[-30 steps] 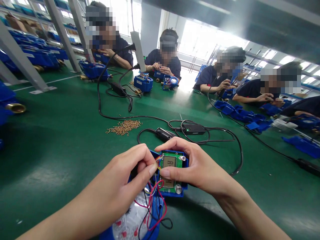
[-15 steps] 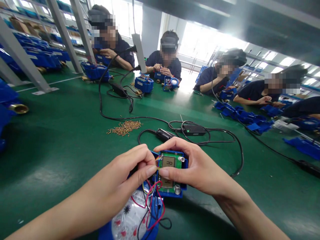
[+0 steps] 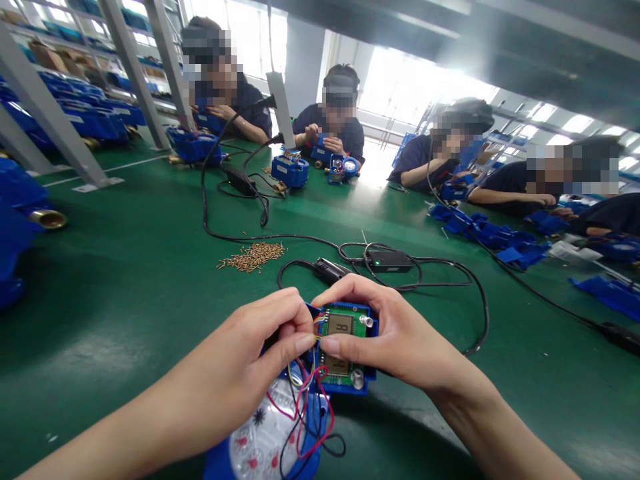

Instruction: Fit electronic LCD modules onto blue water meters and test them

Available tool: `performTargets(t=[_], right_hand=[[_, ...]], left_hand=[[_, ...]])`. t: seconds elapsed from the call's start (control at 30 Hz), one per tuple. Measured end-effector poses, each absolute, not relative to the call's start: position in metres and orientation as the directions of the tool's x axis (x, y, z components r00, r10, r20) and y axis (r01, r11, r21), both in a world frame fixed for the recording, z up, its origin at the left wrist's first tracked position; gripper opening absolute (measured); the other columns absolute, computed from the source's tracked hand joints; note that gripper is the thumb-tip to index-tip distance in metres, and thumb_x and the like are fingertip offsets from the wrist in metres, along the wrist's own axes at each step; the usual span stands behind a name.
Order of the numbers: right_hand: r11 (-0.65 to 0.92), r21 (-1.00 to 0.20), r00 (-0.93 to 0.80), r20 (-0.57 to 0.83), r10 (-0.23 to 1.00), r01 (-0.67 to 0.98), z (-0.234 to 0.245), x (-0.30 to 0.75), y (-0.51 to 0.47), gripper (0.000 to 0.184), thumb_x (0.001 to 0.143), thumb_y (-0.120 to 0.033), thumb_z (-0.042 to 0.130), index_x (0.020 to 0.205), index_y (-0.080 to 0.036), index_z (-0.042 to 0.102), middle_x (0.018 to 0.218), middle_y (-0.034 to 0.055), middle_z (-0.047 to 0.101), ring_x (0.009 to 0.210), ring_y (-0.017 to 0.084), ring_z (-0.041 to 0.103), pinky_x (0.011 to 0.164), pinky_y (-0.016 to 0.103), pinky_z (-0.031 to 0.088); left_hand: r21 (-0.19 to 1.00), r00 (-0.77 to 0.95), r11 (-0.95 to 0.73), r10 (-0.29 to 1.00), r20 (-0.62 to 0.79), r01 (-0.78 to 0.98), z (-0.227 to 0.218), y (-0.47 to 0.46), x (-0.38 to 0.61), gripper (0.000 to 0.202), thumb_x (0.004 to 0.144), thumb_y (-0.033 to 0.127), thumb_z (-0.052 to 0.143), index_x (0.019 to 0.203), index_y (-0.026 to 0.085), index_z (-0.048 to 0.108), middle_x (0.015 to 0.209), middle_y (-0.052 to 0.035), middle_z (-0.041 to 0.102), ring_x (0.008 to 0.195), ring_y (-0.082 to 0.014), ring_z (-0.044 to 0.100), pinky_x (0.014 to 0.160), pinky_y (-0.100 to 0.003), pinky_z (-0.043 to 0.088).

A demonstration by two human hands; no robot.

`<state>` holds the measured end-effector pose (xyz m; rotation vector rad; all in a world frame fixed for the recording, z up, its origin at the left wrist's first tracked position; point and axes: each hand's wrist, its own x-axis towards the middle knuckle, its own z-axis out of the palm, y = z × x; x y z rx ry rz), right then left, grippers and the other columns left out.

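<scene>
A blue meter housing (image 3: 371,384) holds a green circuit board (image 3: 358,347) with a small LCD display (image 3: 340,325) in front of me. My right hand (image 3: 400,333) grips the housing from the right, thumb over the board's left part and fingers along the far edge. Pinched at the board's left edge, my left hand (image 3: 273,337) has thin coloured wires (image 3: 317,339) between thumb and fingertips; their ends are hidden. Loose red and black wires hang over a clear round meter dial (image 3: 250,437) with red pointers, set in a blue body below.
Beyond my hands lie a pile of small brass screws (image 3: 255,257), a black electric screwdriver (image 3: 330,270) and a cable with a black box (image 3: 390,261). Blue meters with a brass pipe end (image 3: 50,219) stand left. Metal posts (image 3: 55,100) rise there. Several co-workers sit across the green table (image 3: 150,320).
Both hands keep nearly the same hold on the wires and housing. The whole view has shifted slightly. A co-worker across the table has raised a hand a little.
</scene>
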<state>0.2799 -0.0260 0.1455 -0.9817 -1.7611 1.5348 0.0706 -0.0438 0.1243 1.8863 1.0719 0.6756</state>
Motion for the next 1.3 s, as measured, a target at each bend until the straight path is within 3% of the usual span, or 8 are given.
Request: performTargets(t=[0.2, 0.4, 0.6, 0.77, 0.87, 1.0, 1.13, 1.3], right_hand=[[0.0, -0.997, -0.562, -0.043, 0.826, 0.076, 0.144, 0.28, -0.025, 0.034, 0.073, -0.025, 0.085, 0.1, -0.017, 0.066, 0.087, -0.001, 0.065, 0.076, 0.011, 0.058, 0.069, 0.022, 0.049], [0.039, -0.986, -0.627, -0.074, 0.776, 0.165, 0.15, 0.282, -0.02, 0.04, 0.075, -0.029, 0.084, 0.104, -0.018, 0.059, 0.097, 0.0004, 0.062, 0.085, 0.013, 0.058, 0.074, 0.023, 0.048], [0.238, -0.954, -0.778, 0.007, 0.629, 0.183, 0.159, 0.274, 0.011, 0.05, 0.069, -0.027, 0.086, 0.101, -0.018, 0.049, 0.096, -0.0013, 0.052, 0.089, 0.012, 0.054, 0.078, 0.024, 0.047], [0.313, -0.943, -0.887, 0.047, 0.459, 0.112, 0.164, 0.266, 0.037, 0.055, 0.071, -0.03, 0.085, 0.103, -0.02, 0.041, 0.098, -0.001, 0.052, 0.094, 0.014, 0.054, 0.082, 0.027, 0.05], [0.414, -0.908, -0.894, 0.129, 0.429, 0.068, 0.167, 0.263, 0.049, 0.066, 0.061, -0.03, 0.091, 0.102, -0.021, 0.039, 0.104, -0.001, 0.045, 0.095, 0.013, 0.051, 0.08, 0.023, 0.049], [0.464, -0.885, -0.896, 0.19, 0.402, 0.021, 0.168, 0.257, 0.061, 0.08, 0.053, -0.028, 0.095, 0.108, -0.023, 0.038, 0.11, -0.0004, 0.04, 0.09, 0.011, 0.048, 0.071, 0.019, 0.05], [0.384, -0.919, -0.922, 0.223, 0.315, -0.091, 0.161, 0.248, 0.069, 0.09, 0.049, -0.022, 0.096, 0.114, -0.024, 0.033, 0.119, 0.0023, 0.046, 0.11, 0.016, 0.053, 0.09, 0.025, 0.051], [0.407, -0.91, -0.932, 0.209, 0.295, -0.075, 0.161, 0.253, 0.073, 0.103, 0.049, -0.022, 0.096, 0.13, -0.023, 0.033, 0.134, 0.0075, 0.046, 0.134, 0.021, 0.044, 0.11, 0.032, 0.041]], left_hand=[[0.859, 0.476, -0.299, 0.876, 0.073, 0.417, 0.125, -0.043, 0.072, 0.025, 0.097, 0.031, 0.048, 0.075, 0.022, 0.053, 0.076, 0.0038, 0.054, 0.072, -0.015, 0.05, 0.064, -0.028, 0.037], [0.84, 0.455, -0.348, 0.88, 0.138, 0.417, 0.125, -0.038, 0.066, 0.011, 0.092, 0.025, 0.061, 0.083, 0.023, 0.054, 0.08, 0.0051, 0.055, 0.075, -0.0145, 0.052, 0.068, -0.028, 0.041], [0.554, 0.598, -0.718, 0.68, 0.425, 0.422, 0.145, -0.009, 0.057, 0.062, 0.074, 0.022, 0.084, 0.125, 0.029, 0.049, 0.115, 0.0007, 0.048, 0.106, -0.0187, 0.051, 0.092, -0.028, 0.044], [0.35, 0.654, -0.821, 0.571, 0.496, 0.451, 0.158, 0.005, 0.056, 0.066, 0.074, 0.036, 0.085, 0.128, 0.027, 0.048, 0.125, -0.0047, 0.045, 0.121, -0.0256, 0.043, 0.105, -0.037, 0.039], [0.33, 0.68, -0.838, 0.546, 0.49, 0.435, 0.156, 0.006, 0.058, 0.064, 0.07, 0.048, 0.085, 0.12, 0.025, 0.053, 0.125, -0.0064, 0.049, 0.12, -0.0282, 0.043, 0.104, -0.04, 0.041], [0.324, 0.687, -0.845, 0.535, 0.492, 0.426, 0.149, 0.007, 0.059, 0.064, 0.072, 0.047, 0.084, 0.124, 0.026, 0.054, 0.127, -0.0083, 0.051, 0.125, -0.0314, 0.042, 0.108, -0.047, 0.038], [0.357, 0.7, -0.835, 0.547, 0.459, 0.418, 0.146, 0.009, 0.057, 0.061, 0.071, 0.045, 0.084, 0.125, 0.027, 0.06, 0.132, -0.0091, 0.049, 0.135, -0.0331, 0.036, 0.112, -0.048, 0.036], [0.403, 0.681, -0.792, 0.605, 0.414, 0.459, 0.143, 0.009, 0.056, 0.055, 0.072, 0.041, 0.085, 0.122, 0.03, 0.065, 0.131, -0.0065, 0.058, 0.129, -0.031, 0.047, 0.107, -0.046, 0.041]])
